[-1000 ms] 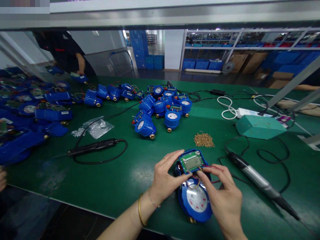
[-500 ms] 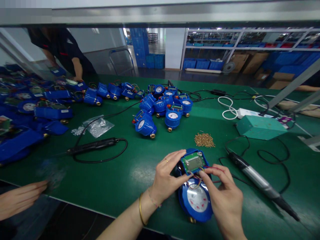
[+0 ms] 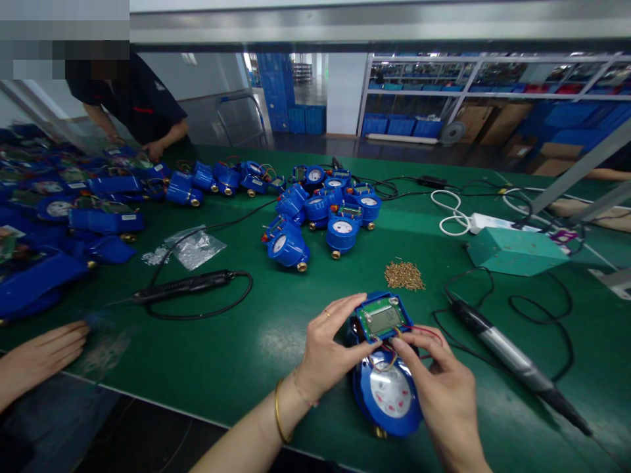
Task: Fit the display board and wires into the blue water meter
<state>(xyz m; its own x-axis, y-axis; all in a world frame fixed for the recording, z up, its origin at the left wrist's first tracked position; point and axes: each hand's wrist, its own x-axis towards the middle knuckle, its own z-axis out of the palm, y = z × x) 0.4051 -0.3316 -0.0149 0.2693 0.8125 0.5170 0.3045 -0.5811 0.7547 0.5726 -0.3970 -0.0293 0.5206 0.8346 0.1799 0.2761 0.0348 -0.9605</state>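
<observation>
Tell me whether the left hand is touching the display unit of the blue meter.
Touching. The head view shows the left hand gripping the display unit: fingers against its upper left corner, thumb at its lower edge.

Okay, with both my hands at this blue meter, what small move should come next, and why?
Probably tuck the red wires inward with your right hand: they loop out past the display housing, close to that hand, and your left hand grips the housing.
</observation>
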